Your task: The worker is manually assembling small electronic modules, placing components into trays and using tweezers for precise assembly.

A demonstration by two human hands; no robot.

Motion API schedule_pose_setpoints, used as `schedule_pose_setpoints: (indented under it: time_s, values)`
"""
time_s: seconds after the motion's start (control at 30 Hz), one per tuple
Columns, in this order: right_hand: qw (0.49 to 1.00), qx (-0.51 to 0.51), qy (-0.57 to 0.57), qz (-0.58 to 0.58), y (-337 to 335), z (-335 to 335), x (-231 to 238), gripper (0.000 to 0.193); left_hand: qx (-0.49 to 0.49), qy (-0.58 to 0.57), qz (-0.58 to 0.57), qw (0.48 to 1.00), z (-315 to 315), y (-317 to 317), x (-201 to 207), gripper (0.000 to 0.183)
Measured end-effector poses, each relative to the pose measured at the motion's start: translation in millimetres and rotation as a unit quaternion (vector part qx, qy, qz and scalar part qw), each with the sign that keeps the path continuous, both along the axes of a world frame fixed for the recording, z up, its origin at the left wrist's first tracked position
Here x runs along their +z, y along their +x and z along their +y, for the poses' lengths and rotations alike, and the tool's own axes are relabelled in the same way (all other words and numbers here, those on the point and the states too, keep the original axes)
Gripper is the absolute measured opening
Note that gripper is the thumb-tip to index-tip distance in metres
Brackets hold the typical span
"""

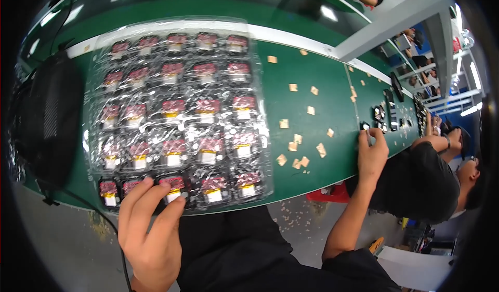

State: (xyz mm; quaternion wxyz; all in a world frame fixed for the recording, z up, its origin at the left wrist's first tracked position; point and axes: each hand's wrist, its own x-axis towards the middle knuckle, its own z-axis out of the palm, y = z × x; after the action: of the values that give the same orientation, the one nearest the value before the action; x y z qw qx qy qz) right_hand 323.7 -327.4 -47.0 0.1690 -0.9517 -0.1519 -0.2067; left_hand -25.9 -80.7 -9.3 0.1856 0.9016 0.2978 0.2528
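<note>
A clear plastic tray [262, 151] holds rows of small black-cased electronic units with red circuit boards and white and yellow parts. My left hand [150, 235] reaches over its near edge, fingers apart. The fingertips rest on or just above a unit [170, 180] in the front row and partly cover the one to its left. Out to the right, my right hand [371, 154] pinches a small dark piece [365, 127] above the green table; the fingers hide most of it.
Several small tan squares [310, 110] lie scattered on the green table [332, 162]. A large black object [47, 115] stands left of the tray, with a cable [112, 224] hanging past the edge. More dark units [380, 114] lie at the right, near a person in black [416, 183].
</note>
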Motion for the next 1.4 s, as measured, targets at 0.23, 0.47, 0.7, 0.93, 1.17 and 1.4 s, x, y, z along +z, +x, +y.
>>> schedule_pose_setpoints:
  time_s: [0.23,0.47,0.7,0.93,1.17,1.4]
  values:
    - [0.972,0.091,0.192,0.100,-58,40,14,0.009,-0.029,-0.060,-0.040,0.997,16,5,6,0.029]
    - [0.903,0.363,0.209,0.096,-137,85,29,0.020,-0.054,-0.013,0.017,0.998,18,1,9,0.030]
    - [0.748,0.588,0.231,0.205,-181,117,36,0.040,-0.137,-0.008,-0.118,0.984,10,-10,6,0.052]
    - [0.664,0.626,0.294,0.285,-195,122,24,0.037,-0.225,-0.403,-0.268,0.845,-2,-10,-20,0.073]
    - [0.743,0.543,0.273,0.280,-203,127,32,0.057,-0.126,-0.529,-0.391,0.742,-17,-11,-27,0.078]
    - [0.783,0.580,0.127,0.184,-198,120,39,0.048,-0.203,-0.541,-0.421,0.699,-9,-11,-33,0.068]
